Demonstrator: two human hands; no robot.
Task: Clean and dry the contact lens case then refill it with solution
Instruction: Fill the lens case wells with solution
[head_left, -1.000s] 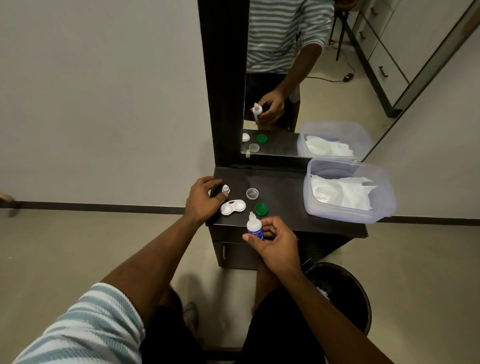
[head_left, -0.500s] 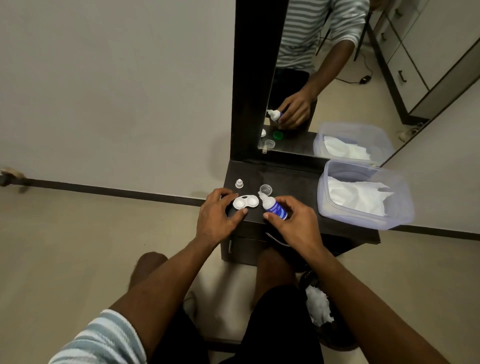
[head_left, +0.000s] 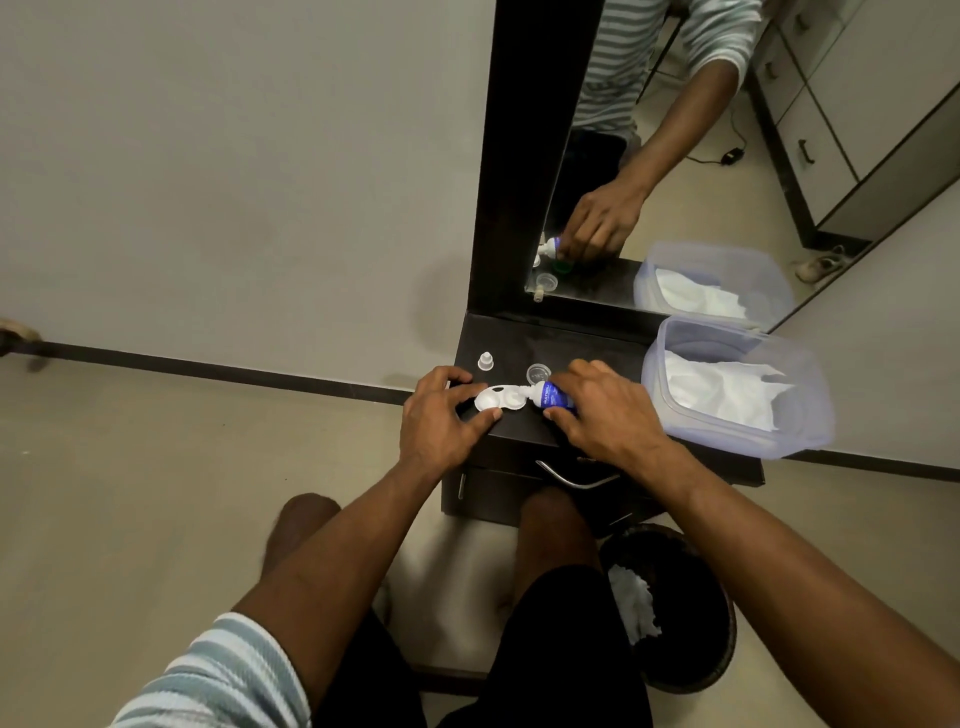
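The white contact lens case (head_left: 497, 399) lies open near the front left of the dark dresser top (head_left: 597, 343), pinned at its near and far edges by the left hand (head_left: 441, 415). The right hand (head_left: 605, 410) grasps the solution bottle (head_left: 555, 395), tipped with its nozzle over the right well. Judged from this, cleaning and drying appear done and refilling is under way; the clear cap (head_left: 538, 372) lies off, so capping remains

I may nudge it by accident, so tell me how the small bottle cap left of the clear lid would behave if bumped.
The bottle cap looks like small, hollow plastic, so probably very light and easily knocked. It stands upright on a wider base, so it might slide before tipping. Once tipped, its tapered shape would likely roll in a curve.
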